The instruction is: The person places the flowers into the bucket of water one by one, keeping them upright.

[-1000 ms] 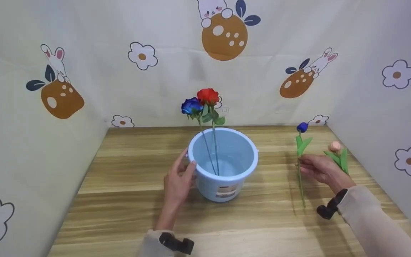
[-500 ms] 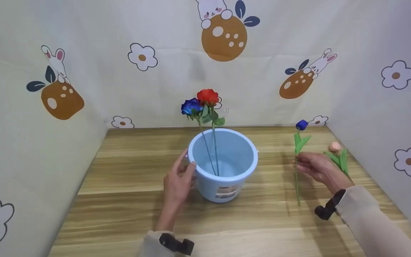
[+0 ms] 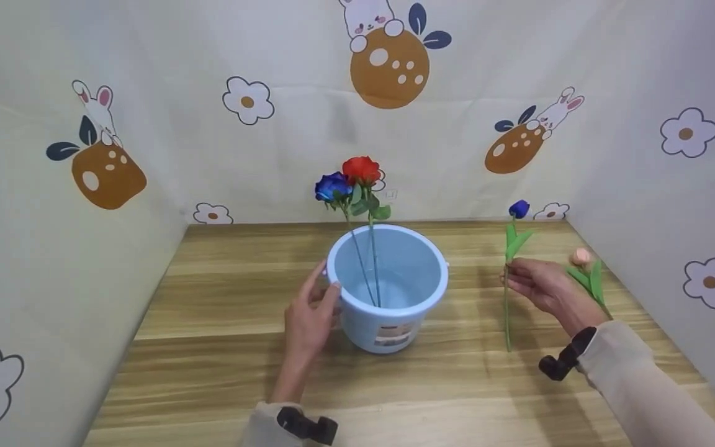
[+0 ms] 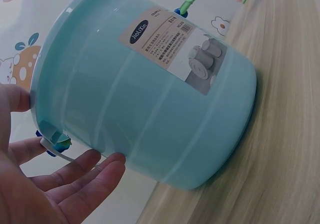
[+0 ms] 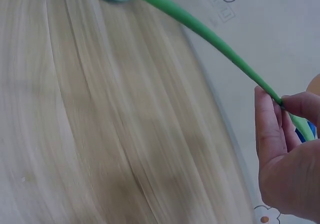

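Observation:
A light blue plastic bucket point(image 3: 357, 328) stands on the wooden table with a label on its front. My left hand point(image 3: 309, 321) touches its left side: the thumb lies at the rim and the extended fingers rest along the outer wall by the handle point(image 4: 60, 155). Inside the bucket, a red rose point(image 3: 361, 171) and a blue rose point(image 3: 332, 187) lean against the back left, their stems reaching the bottom. To the right, my right hand point(image 3: 544, 284) pinches the green stem of a blue tulip point(image 3: 511, 245) between thumb and fingers. The tulip is upright, bloom at the top.
A pale pink tulip point(image 3: 596, 282) with green leaves lies on the table point(image 3: 221, 372) at the right, partly behind my right wrist. Patterned cloth walls point(image 3: 295, 155) with rabbits and flowers close off the back and both sides.
My right hand has moved slightly left and up with the blue tulip, bringing it away from the pink one and nearer the bucket. The left hand and bucket stay in place.

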The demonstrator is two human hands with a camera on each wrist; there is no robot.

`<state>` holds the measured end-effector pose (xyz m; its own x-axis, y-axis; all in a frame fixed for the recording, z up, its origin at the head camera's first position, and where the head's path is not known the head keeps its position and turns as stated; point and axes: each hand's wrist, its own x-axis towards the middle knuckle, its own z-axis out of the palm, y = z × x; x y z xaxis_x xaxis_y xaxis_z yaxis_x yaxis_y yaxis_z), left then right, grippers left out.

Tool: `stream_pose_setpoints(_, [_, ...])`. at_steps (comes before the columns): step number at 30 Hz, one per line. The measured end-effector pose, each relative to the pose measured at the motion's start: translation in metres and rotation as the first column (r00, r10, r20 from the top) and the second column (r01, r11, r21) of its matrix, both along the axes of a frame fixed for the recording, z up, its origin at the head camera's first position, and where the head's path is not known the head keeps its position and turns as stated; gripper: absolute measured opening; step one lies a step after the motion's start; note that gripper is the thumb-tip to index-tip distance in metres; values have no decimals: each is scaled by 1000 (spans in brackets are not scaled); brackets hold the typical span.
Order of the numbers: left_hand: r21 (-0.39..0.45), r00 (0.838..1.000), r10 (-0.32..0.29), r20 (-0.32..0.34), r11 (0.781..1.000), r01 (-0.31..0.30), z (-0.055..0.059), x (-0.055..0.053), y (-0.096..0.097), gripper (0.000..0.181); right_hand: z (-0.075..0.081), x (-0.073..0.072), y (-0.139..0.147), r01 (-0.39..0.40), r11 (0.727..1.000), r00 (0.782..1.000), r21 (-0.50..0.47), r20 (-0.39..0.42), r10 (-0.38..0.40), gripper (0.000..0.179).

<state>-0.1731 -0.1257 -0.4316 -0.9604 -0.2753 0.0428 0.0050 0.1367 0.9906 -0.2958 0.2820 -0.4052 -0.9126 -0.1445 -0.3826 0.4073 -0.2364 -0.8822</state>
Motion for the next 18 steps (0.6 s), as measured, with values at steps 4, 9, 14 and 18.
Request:
stream_pose_setpoints(4, [-2, 1000, 3, -3, 1000, -3, 0, 0, 1, 54, 3, 2, -7, 5, 999, 1000, 41, 8, -5, 28])
stream_pose_setpoints(9, [-2, 1000, 2, 3, 1000, -2, 0, 0, 1, 54, 6, 4, -14, 31, 998, 999, 55, 8, -31, 26])
stream_pose_setpoints(14, [-5, 1000, -1, -3, 1000, 1, 0, 1, 1, 54, 8, 5, -18, 29, 1000, 1000, 9, -11, -29, 28])
stream_pose_setpoints(18, [-8, 1000, -2, 1, 1000, 2, 0, 1, 0, 54, 11, 7, -21, 30, 999, 999, -16, -13, -30, 29])
